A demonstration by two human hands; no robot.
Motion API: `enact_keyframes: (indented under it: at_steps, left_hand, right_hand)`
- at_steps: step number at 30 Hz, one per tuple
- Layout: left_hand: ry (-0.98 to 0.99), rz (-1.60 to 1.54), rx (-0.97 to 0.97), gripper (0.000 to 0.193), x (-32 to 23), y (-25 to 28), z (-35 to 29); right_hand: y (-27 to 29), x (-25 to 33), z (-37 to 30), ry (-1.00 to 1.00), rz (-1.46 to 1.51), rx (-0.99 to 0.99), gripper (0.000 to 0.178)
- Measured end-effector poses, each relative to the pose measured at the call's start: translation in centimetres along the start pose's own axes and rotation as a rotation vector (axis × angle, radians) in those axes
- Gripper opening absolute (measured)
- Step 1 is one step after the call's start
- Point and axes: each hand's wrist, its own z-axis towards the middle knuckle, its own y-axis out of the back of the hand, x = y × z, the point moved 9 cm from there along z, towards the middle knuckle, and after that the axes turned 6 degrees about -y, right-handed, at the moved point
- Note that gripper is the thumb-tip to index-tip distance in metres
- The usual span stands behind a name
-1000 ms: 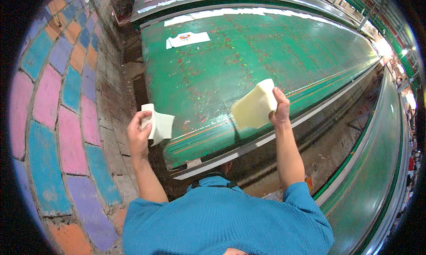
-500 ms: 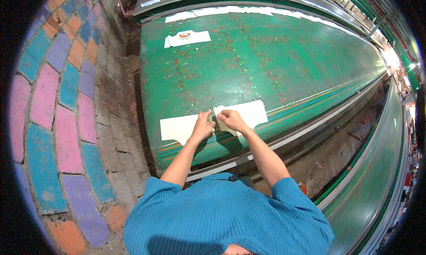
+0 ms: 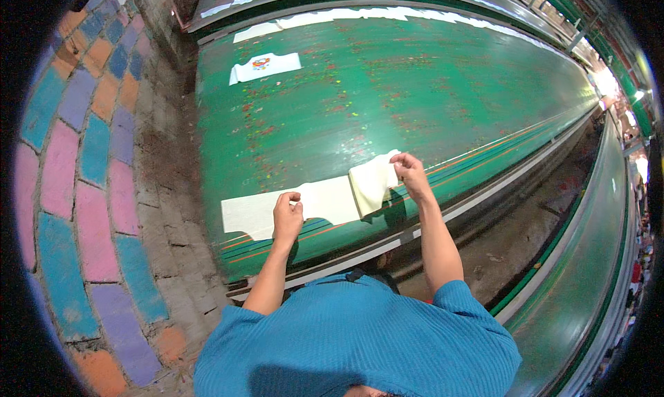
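A row of pale cut fabric pieces shaped like shirt panels lies along the near edge of the green table (image 3: 290,134). My left hand (image 3: 288,218) rests over the left fabric panel (image 3: 250,209), its fingers bent and a small gap between thumb and forefinger. At the right, my right hand (image 3: 413,178) pinches the upper right edge of a cream fabric panel (image 3: 373,187). That panel is partly lifted and curled, its left side folding over the flat white panel (image 3: 326,200) beside it. Farther back lies a white fabric panel with a colourful print (image 3: 266,66).
More white fabric pieces (image 3: 325,16) line the table's far edge. Red and yellow specks dot the green surface. To the left stands a wall of painted bricks (image 3: 97,210). Another long green table (image 3: 588,279) runs along the right, across a narrow gap.
My hands have moved apart. The right one has carried the cream panel's edge to the right; the left one has shifted left. The whole view has shifted slightly.
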Motion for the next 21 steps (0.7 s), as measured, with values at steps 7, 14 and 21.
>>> enact_keyframes:
  at_steps: [7, 14, 21]
  left_hand:
    - [-0.121, -0.273, 0.196, 0.011, -12.4, -13.2, 1.1]
    - [-0.195, -0.128, 0.275, 0.020, -20.5, -23.1, 1.8]
    - [0.050, -0.244, 0.343, 0.016, -20.3, -29.3, 1.6]
  right_hand:
    - [3.4, 6.5, -2.3, 0.103, -0.195, 0.186, 0.031]
    - [6.5, 7.5, -4.4, 0.166, -0.226, 0.276, 0.045]
    - [13.9, 6.2, -3.7, 0.072, -0.109, 0.252, 0.036]
